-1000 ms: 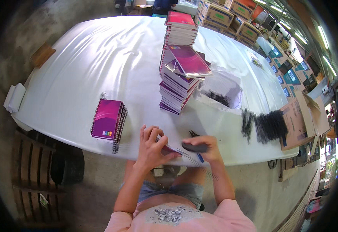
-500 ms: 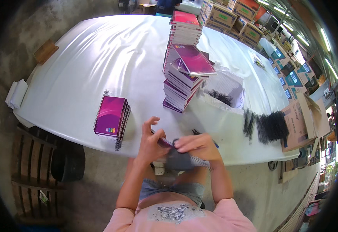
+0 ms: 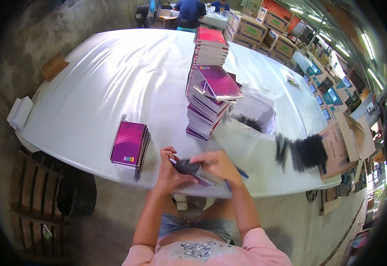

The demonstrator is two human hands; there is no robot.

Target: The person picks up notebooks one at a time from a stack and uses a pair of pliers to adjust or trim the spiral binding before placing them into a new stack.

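Close to the table's near edge, a spiral notebook (image 3: 201, 179) is held tilted between my hands, its wire coil (image 3: 215, 183) running along the side toward me. My left hand (image 3: 168, 172) grips its left end, thumb on the near side and fingers curled behind. My right hand (image 3: 219, 165) has its fingertips pressed together on the dark cover (image 3: 187, 167); its finger edges are slightly blurred. Just beyond my right wrist lies a blue-handled tool (image 3: 242, 172), partly hidden. A small stack of purple notebooks (image 3: 129, 142) lies to the left, black coils along its sides.
A tall stack of purple notebooks (image 3: 209, 91) stands mid-table. Right of it are a white bag (image 3: 264, 108) with black coils inside, loose black coils (image 3: 306, 154) and an open carton (image 3: 335, 142). Far off, a person in blue (image 3: 189, 13) stands near stacked boxes (image 3: 249, 31).
The dark cover, blurred and hanging low below my right hand before, now lies higher, between both hands. My right hand has shifted slightly left. The view has tilted up a little.
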